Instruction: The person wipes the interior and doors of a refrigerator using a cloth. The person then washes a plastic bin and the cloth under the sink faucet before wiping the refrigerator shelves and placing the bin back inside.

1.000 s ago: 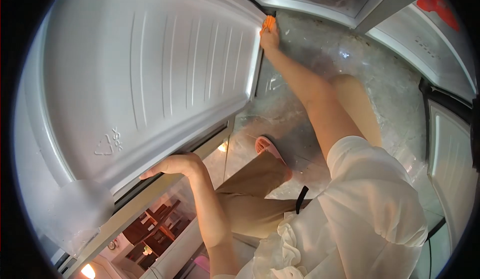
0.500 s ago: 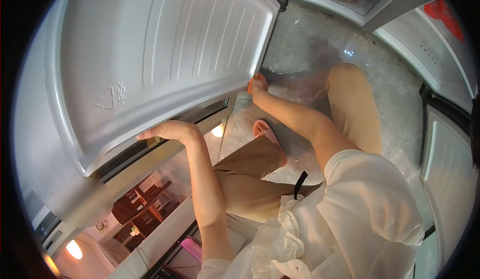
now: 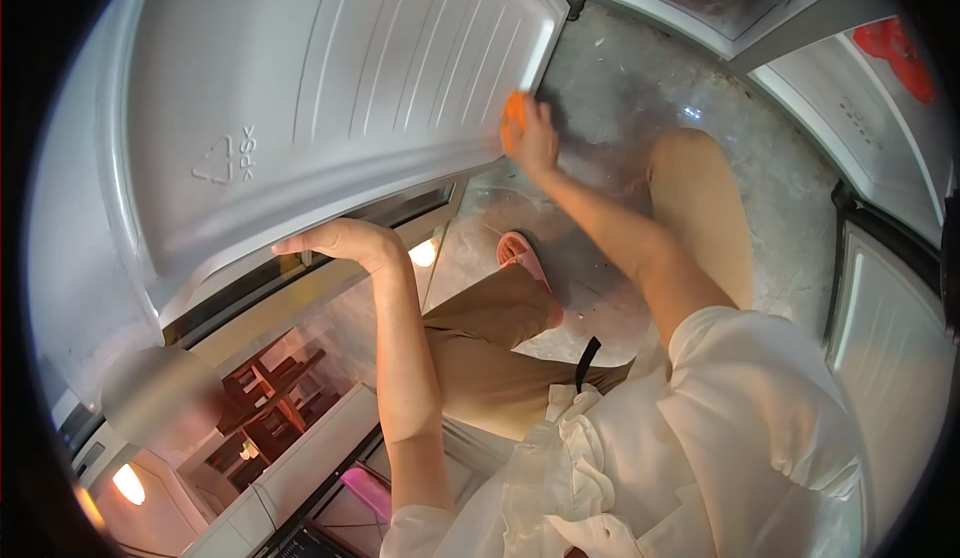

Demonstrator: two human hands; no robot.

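Presently | right hand (image 3: 538, 140) clasping orange cloth (image 3: 514, 121) by a corner of the door (image 3: 400, 78) | left hand (image 3: 348, 242) at its edge, grip unclear | flat, even cloth pressure seems best.

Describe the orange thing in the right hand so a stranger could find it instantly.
Start at the ribbed white door filling the upper left. Go to its lower right corner, where the right hand holds the orange thing. Its vivid orange sets it apart from the pale door and the pink slipper lower down.
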